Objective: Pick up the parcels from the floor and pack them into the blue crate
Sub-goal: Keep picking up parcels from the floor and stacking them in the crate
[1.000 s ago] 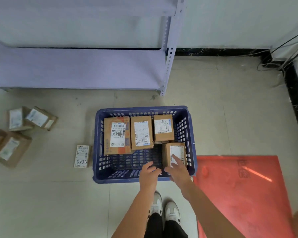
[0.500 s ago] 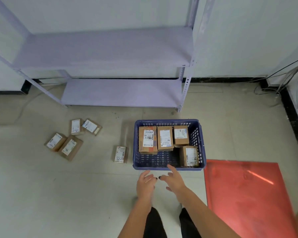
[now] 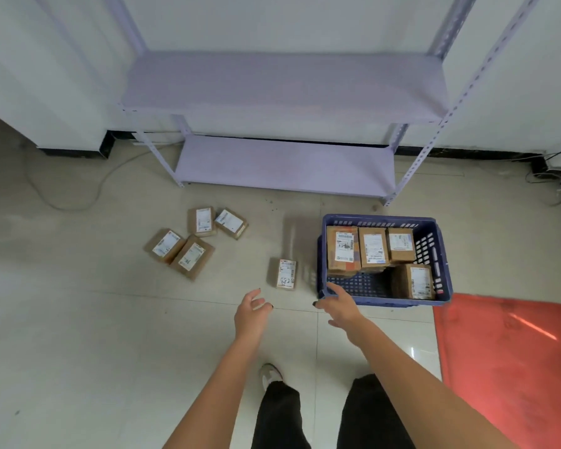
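The blue crate point(image 3: 438, 254) stands on the floor at the right with several labelled cardboard parcels point(image 3: 373, 249) lying flat inside. One small parcel point(image 3: 285, 273) lies on the tiles just left of the crate. A loose cluster of several parcels point(image 3: 193, 243) lies further left. My left hand point(image 3: 251, 314) hovers open above the tiles, short of the single parcel. My right hand point(image 3: 339, 303) is open too, its fingers spread by the crate's near left corner. Neither hand holds anything.
A pale purple metal shelf unit point(image 3: 285, 163) stands against the wall behind the crate. A red mat point(image 3: 506, 361) lies at the right. A cable point(image 3: 78, 202) trails over the floor at the far left. My legs and one shoe point(image 3: 271, 374) show below.
Both hands have come out of the crate and shifted left toward the single parcel. The view has pulled back and swung left, so the crate now sits at the right.
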